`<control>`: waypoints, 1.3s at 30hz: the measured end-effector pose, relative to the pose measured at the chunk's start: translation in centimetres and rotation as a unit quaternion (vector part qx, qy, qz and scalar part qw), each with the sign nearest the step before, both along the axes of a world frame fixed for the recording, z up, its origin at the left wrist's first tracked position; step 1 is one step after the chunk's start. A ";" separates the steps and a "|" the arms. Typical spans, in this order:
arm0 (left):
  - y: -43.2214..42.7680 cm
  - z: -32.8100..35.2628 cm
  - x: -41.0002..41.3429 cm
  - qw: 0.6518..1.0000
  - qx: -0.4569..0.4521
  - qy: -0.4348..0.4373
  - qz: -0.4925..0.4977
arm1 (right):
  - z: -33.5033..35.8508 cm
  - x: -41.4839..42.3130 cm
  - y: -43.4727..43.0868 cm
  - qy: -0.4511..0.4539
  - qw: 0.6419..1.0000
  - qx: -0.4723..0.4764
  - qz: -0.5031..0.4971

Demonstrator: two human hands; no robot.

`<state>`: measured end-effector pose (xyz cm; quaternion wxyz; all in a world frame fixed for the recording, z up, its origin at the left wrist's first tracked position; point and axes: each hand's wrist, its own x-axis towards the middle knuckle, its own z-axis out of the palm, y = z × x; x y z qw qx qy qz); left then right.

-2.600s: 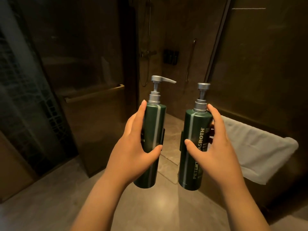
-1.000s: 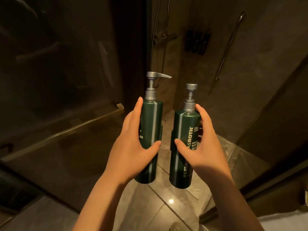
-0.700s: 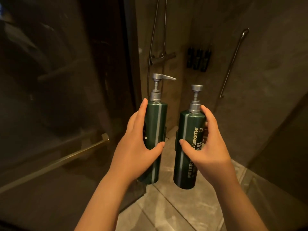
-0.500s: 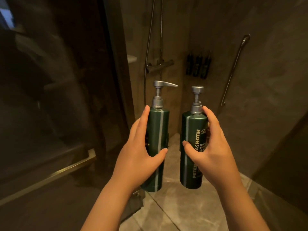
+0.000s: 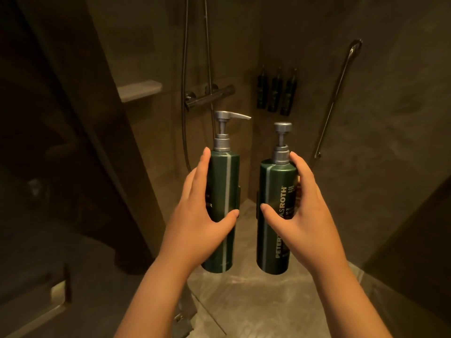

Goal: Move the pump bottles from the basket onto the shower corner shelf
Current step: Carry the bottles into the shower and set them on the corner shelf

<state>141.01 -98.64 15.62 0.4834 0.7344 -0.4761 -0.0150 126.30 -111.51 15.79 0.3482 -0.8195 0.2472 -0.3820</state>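
Each grip clasps one upright pump bottle: left hand (image 5: 197, 220) left bottle (image 5: 223, 191), right hand (image 5: 310, 220) right bottle (image 5: 273, 203)

1. One head-worn wide-angle view, looking forward and down into a shower enclosure from just outside its entrance.
2. Close foreground: the left hand (image 5: 200, 215) and right hand (image 5: 307, 215), each raised with a green bottle, fill the frame's centre.
3. Beyond, the lens faces the far corner, with the corner shelf (image 5: 140, 90) at upper left and the tiled floor (image 5: 256, 301) below.
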 end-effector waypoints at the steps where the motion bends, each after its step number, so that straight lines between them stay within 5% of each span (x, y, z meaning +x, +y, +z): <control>1: -1.5 0.0 0.9 1.000 -0.006 0.003 -0.004 | 0.0 0.9 -1.3 0.001 1.000 -0.007 -0.004; 13: -15.5 3.8 12.3 0.998 -0.055 -0.028 0.006 | 4.2 13.0 -14.8 -0.035 0.998 -0.037 0.022; 23: -16.6 5.9 18.1 0.988 -0.047 -0.075 0.129 | 5.3 22.3 -18.9 -0.069 0.989 -0.039 0.122; 39: -17.7 12.0 27.6 0.887 -0.104 -0.176 0.415 | 12.6 41.3 -23.5 -0.142 0.895 -0.103 0.410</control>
